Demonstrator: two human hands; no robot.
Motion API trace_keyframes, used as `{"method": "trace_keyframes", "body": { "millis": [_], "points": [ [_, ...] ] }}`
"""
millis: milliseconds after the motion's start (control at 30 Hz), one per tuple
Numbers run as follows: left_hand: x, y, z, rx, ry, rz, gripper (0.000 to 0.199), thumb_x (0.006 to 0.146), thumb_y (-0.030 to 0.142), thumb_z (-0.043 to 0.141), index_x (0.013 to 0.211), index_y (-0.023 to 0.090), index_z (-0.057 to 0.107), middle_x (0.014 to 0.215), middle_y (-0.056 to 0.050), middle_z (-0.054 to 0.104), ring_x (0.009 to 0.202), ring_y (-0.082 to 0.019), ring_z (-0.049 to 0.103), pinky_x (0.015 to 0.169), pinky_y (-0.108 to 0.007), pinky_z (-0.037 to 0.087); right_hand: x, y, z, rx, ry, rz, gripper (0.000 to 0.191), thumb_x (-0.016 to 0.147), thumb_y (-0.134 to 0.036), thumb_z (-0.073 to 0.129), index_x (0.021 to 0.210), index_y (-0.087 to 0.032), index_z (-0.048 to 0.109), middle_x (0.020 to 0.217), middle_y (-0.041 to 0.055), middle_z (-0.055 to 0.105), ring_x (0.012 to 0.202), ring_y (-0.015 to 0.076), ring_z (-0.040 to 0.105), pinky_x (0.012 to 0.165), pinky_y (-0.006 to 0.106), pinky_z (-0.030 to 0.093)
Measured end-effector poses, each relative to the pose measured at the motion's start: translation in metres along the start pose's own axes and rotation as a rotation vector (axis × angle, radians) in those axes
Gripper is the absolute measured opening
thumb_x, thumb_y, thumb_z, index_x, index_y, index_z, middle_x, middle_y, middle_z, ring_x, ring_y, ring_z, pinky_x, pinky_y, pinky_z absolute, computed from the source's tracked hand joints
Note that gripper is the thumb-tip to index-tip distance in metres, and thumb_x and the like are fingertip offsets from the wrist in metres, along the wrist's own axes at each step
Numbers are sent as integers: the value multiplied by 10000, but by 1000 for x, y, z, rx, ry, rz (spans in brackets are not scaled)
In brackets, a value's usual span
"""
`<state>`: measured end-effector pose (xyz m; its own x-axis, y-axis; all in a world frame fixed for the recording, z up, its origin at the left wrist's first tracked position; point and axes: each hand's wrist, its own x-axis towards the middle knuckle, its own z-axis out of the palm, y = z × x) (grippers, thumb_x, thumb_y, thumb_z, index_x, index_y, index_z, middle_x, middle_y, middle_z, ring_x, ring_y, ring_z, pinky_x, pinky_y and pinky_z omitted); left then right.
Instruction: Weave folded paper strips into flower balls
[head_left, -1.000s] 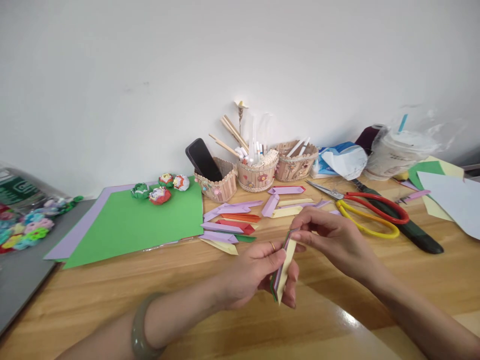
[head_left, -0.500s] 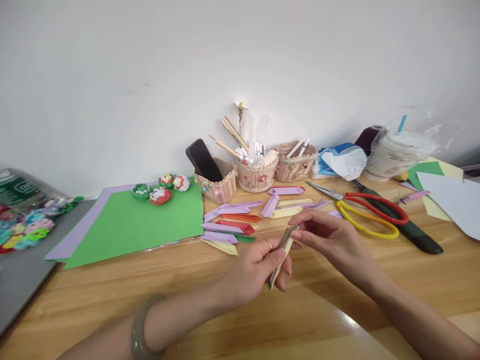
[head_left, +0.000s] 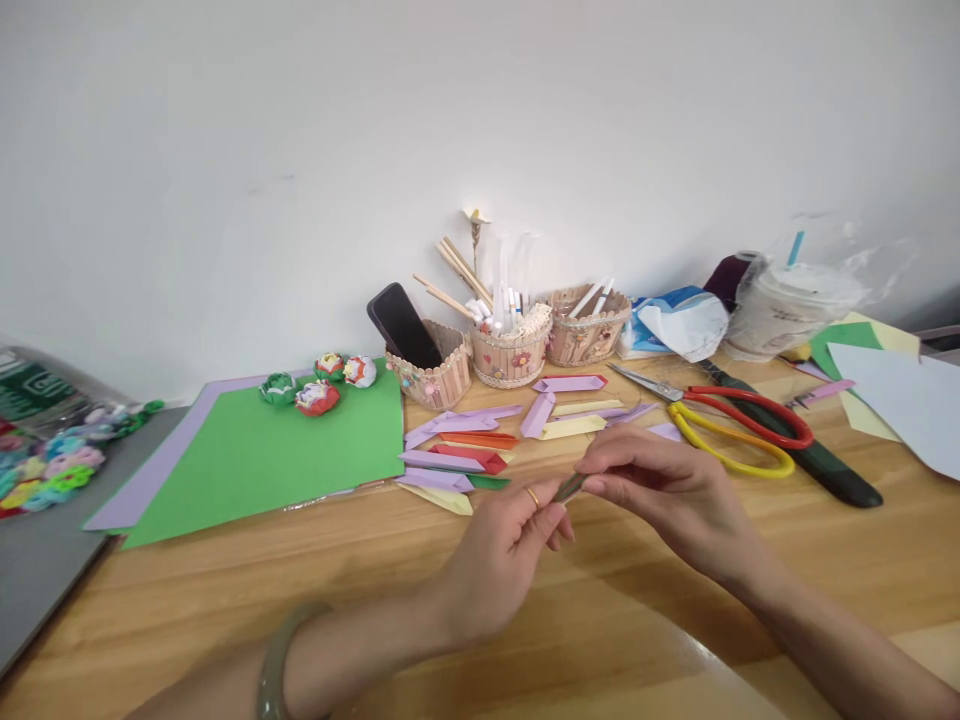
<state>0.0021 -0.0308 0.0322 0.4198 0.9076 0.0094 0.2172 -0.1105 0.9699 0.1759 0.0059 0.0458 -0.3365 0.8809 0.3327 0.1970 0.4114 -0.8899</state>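
Between my two hands is a small stack of folded paper strips (head_left: 571, 487), its green edge showing and the rest hidden by fingers. My left hand (head_left: 517, 545) is closed round its lower end, thumb on top. At the upper end, my right hand (head_left: 652, 485) pinches it between thumb and fingertips. Just beyond my hands lie several folded paper pieces: a purple one (head_left: 442, 461), a red one (head_left: 491, 460), a pale yellow one (head_left: 574, 427) and an orange one (head_left: 480, 440).
Green paper sheets (head_left: 285, 460) with several small paper flowers (head_left: 316, 397) lie left. Decorated baskets (head_left: 511, 358) line the wall, one holding a phone (head_left: 405, 325). To the right are scissors (head_left: 739, 460), a black-handled tool (head_left: 836, 475), a lidded cup (head_left: 795, 310) and white paper (head_left: 900, 395).
The folded paper stack has been tipped flatter, so its pale yellow side no longer shows. My left hand has shifted slightly left and turned; my right hand keeps its pinch.
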Motion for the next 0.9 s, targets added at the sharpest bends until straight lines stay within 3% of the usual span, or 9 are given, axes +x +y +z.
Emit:
{"method": "trace_keyframes", "body": {
  "millis": [167,300,500,600,700,800,900],
  "points": [
    [-3,3,1,52,17,-36,209,871,342,421,844,184,555,764,-11,542,782,-160,478,748,-270,341,-1,-3,1,-100,-12,-33,130,775,-297,629,694,-202,667,657,23,618,626,150,561,583,273,457],
    [-1,2,-1,99,-4,-78,276,886,302,370,722,178,554,700,-5,546,716,-149,499,708,-266,346,-4,-2,4,-150,-28,-20,132,795,-284,605,708,-197,655,668,20,618,626,144,560,575,265,441],
    [4,-1,-1,-158,-40,-193,294,843,338,435,658,152,568,620,-7,545,632,-134,516,665,-263,377,1,-5,-3,-138,-153,94,221,789,-392,594,726,-192,662,674,22,633,628,147,571,571,265,446],
    [7,-6,-1,-388,-20,-265,259,790,379,512,781,133,589,577,16,534,524,-104,479,572,-247,368,3,-6,-24,-198,-61,130,289,753,-476,601,728,-196,665,719,38,657,673,172,589,589,274,456],
    [9,-9,0,-531,30,-330,263,764,364,559,838,116,601,615,-3,590,510,-92,508,555,-232,368,-4,3,-51,-381,52,166,320,757,-524,566,719,-220,658,753,46,664,715,197,605,598,289,461],
    [9,-10,0,-603,58,-390,270,756,346,584,870,105,621,723,-51,658,550,-105,563,571,-233,382,-22,23,-70,-671,33,185,358,752,-559,536,805,-227,658,810,67,686,689,229,621,558,331,471],
    [8,-11,0,-636,72,-413,271,745,337,607,887,108,635,807,-77,683,588,-114,590,591,-236,386,-40,44,-73,-956,12,171,447,721,-557,575,996,-212,643,1043,119,663,880,324,623,610,399,497]
  ]
}}
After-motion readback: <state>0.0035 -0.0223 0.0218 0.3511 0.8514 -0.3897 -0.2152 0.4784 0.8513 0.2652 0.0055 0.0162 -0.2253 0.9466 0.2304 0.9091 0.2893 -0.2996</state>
